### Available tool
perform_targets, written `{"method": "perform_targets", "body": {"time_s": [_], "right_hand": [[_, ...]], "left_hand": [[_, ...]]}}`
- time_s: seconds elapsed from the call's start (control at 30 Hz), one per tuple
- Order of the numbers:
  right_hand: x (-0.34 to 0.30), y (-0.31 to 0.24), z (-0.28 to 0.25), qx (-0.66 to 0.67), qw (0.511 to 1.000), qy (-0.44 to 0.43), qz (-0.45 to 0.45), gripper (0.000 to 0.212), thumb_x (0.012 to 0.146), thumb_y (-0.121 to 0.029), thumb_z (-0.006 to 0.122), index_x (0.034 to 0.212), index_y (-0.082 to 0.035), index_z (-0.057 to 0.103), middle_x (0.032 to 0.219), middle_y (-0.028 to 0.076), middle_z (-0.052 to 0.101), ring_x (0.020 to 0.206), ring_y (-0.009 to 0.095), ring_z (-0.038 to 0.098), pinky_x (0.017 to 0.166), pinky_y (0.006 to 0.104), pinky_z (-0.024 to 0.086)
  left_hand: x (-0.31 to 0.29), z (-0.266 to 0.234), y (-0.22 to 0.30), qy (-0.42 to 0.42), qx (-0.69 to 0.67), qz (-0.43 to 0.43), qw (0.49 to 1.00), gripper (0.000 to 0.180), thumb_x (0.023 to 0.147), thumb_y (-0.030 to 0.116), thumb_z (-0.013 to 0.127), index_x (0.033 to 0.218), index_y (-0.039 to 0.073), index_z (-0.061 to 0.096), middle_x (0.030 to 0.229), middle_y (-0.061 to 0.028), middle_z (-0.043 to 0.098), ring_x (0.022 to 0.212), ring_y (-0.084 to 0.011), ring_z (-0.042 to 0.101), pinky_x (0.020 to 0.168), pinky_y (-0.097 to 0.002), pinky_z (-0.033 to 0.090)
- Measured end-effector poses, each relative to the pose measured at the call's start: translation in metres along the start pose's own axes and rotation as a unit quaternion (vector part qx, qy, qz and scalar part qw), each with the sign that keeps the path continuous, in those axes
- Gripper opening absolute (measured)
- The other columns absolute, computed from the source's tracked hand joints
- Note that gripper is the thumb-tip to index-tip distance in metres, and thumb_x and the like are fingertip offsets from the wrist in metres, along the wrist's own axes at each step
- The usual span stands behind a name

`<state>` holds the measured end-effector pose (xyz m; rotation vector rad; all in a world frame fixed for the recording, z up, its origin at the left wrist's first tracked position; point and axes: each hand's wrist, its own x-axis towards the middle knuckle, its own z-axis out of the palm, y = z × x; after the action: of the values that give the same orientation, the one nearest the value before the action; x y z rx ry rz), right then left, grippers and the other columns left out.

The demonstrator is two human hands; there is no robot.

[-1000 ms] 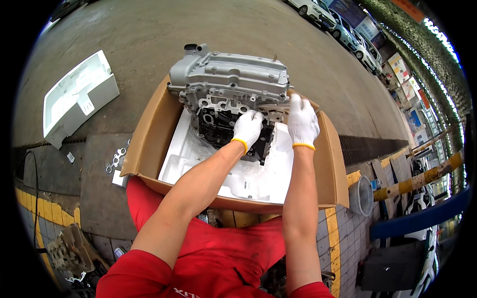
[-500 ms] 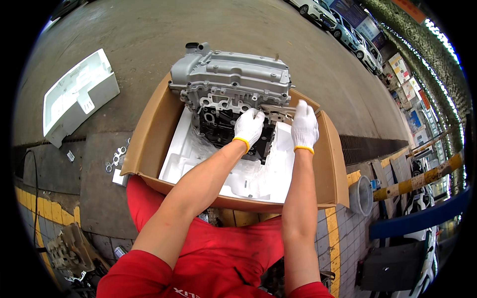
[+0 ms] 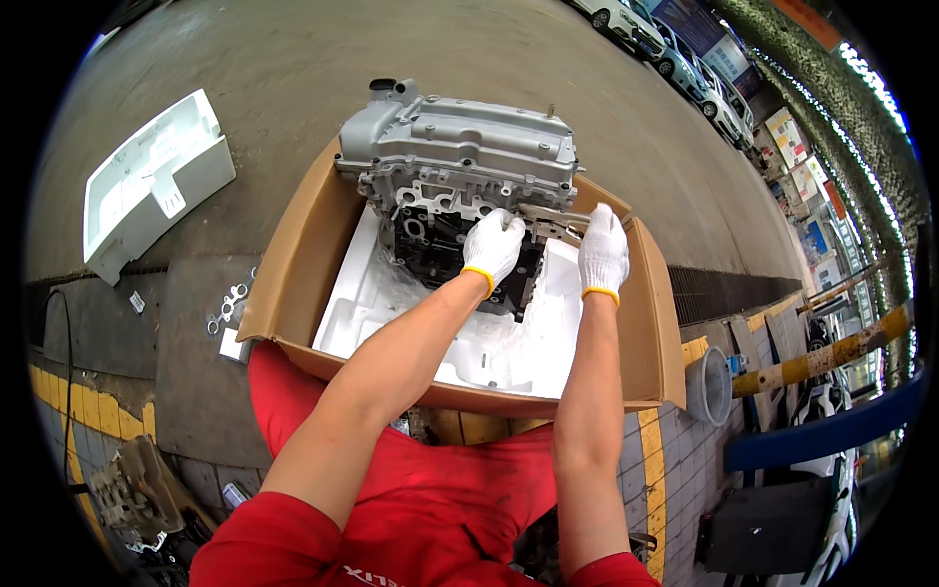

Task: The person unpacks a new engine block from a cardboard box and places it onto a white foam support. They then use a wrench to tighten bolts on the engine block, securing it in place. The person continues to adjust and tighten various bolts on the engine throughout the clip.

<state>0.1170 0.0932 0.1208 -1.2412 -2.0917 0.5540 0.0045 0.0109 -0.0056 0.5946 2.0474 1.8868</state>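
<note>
A grey-topped engine (image 3: 460, 142) with a dark lower block stands upright in an open cardboard box (image 3: 293, 245). My right hand (image 3: 603, 252), in a white knit glove with a yellow cuff, is closed around the right end of a slim metal wrench (image 3: 558, 214). That tool lies nearly level along the engine's right front side. My left hand (image 3: 492, 245), gloved alike, presses against the engine's front face by the wrench's other end. Its fingers are drawn together, and what they pinch is hidden.
White foam packing (image 3: 440, 357) lines the box. Another foam piece (image 3: 156, 191) lies on the floor at left, with metal gaskets (image 3: 233, 303) nearer me. To the right stand a grey bucket (image 3: 709, 386) and a yellow-black pole (image 3: 822, 352). Cars (image 3: 626, 27) are parked far right.
My right hand has shifted slightly down and to the right with the wrench end. The left hand stays at the engine's front; the view has moved a little.
</note>
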Motion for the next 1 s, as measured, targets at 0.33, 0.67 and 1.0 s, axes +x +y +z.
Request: {"method": "perform_targets", "body": {"time_s": [0.33,0.67,1.0], "right_hand": [[-0.004,-0.059,-0.011,-0.114,0.992,-0.019,-0.054,0.063,0.097,-0.061,0.043,0.117,-0.01,0.075,0.123,0.02,0.073,0.112,0.04,0.07,0.097,0.0486,0.052],[-0.009,-0.059,-0.018,-0.119,0.991,-0.031,-0.053,0.073,0.096,-0.067,0.041,0.119,-0.006,0.074,0.123,0.023,0.073,0.116,0.041,0.069,0.1,0.0477,0.051],[-0.008,-0.007,-0.004,0.034,0.999,-0.007,0.035,0.065,0.1,-0.061,0.042,0.126,-0.009,0.072,0.123,0.021,0.073,0.119,0.04,0.066,0.102,0.0477,0.048]], "left_hand": [[0.001,-0.006,0.001,0.003,-0.007,-0.004,1.0,0.034,0.097,0.033,0.064,0.094,-0.001,0.07,0.075,-0.0102,0.07,0.069,-0.0198,0.066,0.07,-0.0366,0.052],[0.004,0.0,-0.004,0.003,-0.006,0.0,1.0,0.03,0.097,0.028,0.067,0.099,-0.002,0.071,0.076,-0.0086,0.07,0.069,-0.0175,0.065,0.068,-0.0349,0.052],[0.005,0.0,-0.005,0.008,-0.056,-0.009,0.998,0.031,0.095,0.028,0.07,0.103,-0.002,0.073,0.083,-0.0095,0.073,0.073,-0.0172,0.067,0.072,-0.0334,0.054]]}}
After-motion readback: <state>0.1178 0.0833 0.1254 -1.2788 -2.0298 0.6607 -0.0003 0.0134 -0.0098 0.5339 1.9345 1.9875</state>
